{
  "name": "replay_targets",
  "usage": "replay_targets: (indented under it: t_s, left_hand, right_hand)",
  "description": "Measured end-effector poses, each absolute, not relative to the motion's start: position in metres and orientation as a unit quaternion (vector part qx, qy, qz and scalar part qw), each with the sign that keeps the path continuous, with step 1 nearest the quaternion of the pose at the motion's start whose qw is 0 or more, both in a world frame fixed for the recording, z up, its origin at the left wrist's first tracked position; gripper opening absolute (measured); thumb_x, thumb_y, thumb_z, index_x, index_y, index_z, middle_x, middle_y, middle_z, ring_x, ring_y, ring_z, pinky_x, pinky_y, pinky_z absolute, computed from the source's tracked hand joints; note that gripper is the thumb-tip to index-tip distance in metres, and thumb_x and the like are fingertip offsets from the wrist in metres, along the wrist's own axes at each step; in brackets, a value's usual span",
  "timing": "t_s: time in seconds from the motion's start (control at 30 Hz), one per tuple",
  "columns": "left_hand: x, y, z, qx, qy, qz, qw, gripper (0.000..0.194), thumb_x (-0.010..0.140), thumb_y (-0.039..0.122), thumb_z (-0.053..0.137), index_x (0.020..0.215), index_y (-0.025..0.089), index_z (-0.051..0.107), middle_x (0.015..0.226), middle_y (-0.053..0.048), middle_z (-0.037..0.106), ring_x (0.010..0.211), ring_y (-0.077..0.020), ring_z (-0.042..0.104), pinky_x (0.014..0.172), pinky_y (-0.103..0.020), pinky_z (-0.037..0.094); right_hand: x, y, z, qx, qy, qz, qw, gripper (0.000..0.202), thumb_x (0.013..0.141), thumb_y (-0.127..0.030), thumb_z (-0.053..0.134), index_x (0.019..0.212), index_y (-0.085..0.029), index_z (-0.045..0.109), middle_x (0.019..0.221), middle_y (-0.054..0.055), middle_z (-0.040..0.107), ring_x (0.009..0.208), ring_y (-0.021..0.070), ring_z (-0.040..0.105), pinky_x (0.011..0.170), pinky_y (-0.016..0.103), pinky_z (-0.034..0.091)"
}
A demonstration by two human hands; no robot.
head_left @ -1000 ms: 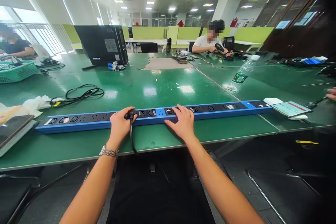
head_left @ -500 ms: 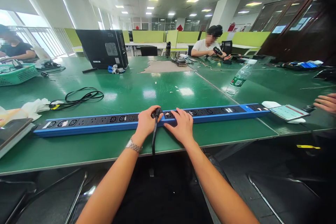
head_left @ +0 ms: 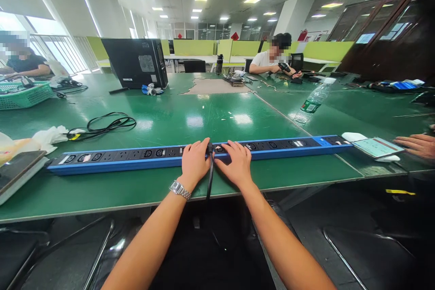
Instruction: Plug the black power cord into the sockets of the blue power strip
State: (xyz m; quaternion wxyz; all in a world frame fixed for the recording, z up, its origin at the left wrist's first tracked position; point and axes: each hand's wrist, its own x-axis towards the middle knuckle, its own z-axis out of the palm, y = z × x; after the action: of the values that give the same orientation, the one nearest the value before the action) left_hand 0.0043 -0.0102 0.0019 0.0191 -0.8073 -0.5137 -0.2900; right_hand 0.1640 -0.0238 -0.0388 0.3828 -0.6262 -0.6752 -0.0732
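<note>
A long blue-and-black power strip (head_left: 115, 156) lies across the green table in front of me, its row of sockets facing up. My left hand (head_left: 195, 159), with a metal watch on the wrist, is over its middle and closed on a black power plug (head_left: 210, 148). From the plug a thick black cable (head_left: 210, 179) hangs over the table's front edge. The plug's tip is hidden, so whether it sits in a socket I cannot tell. Just right of it, my right hand (head_left: 235, 161) grips the strip, fingers over the top and thumb at the near side.
A tablet (head_left: 377, 147) lies by the strip's right end, near another person's hand (head_left: 416, 142). A tilted plastic bottle (head_left: 314, 102) stands behind. Coiled black cable (head_left: 108, 124), a computer case (head_left: 134, 63) and a green basket (head_left: 29, 95) are to the left. Two people sit farther back.
My left hand has shifted right with the plug, closer to my right hand, and its wrist has turned. My right hand stays on the strip. The other person's hand at right has moved lower.
</note>
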Motion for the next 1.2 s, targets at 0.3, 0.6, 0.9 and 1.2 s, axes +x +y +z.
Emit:
replay_targets:
  t_s: [0.3, 0.6, 0.9, 1.2]
  left_hand:
    - [0.003, -0.011, -0.003, -0.811, -0.511, -0.283, 0.035, 0.065, 0.088, 0.031, 0.059, 0.144, 0.010, 0.034, 0.132, -0.014, 0.062, 0.122, -0.0244, 0.057, 0.103, -0.040, 0.038]
    - [0.004, -0.008, -0.007, -0.802, -0.517, -0.297, 0.037, 0.062, 0.085, 0.011, 0.047, 0.146, 0.012, 0.034, 0.120, -0.012, 0.069, 0.115, -0.0198, 0.061, 0.101, -0.036, 0.039]
    - [0.004, -0.009, -0.007, -0.809, -0.506, -0.297, 0.011, 0.071, 0.086, 0.032, 0.061, 0.148, 0.016, 0.030, 0.131, -0.013, 0.064, 0.122, -0.0235, 0.057, 0.104, -0.041, 0.037]
    - [0.003, -0.011, -0.006, -0.810, -0.516, -0.279, 0.010, 0.074, 0.087, 0.041, 0.064, 0.148, 0.017, 0.029, 0.133, -0.013, 0.062, 0.127, -0.0232, 0.054, 0.107, -0.040, 0.035]
  right_hand:
    - [0.163, -0.028, -0.035, -0.601, -0.679, -0.045, 0.419, 0.031, 0.081, -0.033, 0.061, 0.110, -0.025, 0.066, 0.127, 0.004, 0.066, 0.123, 0.0262, 0.052, 0.113, 0.052, 0.017]
    - [0.133, -0.014, -0.017, -0.611, -0.682, -0.010, 0.402, 0.017, 0.086, -0.032, 0.058, 0.097, -0.023, 0.068, 0.117, 0.008, 0.070, 0.114, 0.0276, 0.056, 0.102, 0.051, 0.029]
    - [0.141, -0.001, -0.014, -0.552, -0.636, -0.014, 0.540, 0.035, 0.092, -0.049, 0.050, 0.102, -0.020, 0.066, 0.116, 0.011, 0.067, 0.111, 0.0252, 0.055, 0.097, 0.044, 0.041]
    - [0.209, -0.008, -0.033, -0.622, -0.547, -0.075, 0.556, 0.039, 0.092, -0.047, 0.041, 0.099, -0.018, 0.067, 0.105, 0.012, 0.070, 0.103, 0.0267, 0.059, 0.095, 0.045, 0.042]
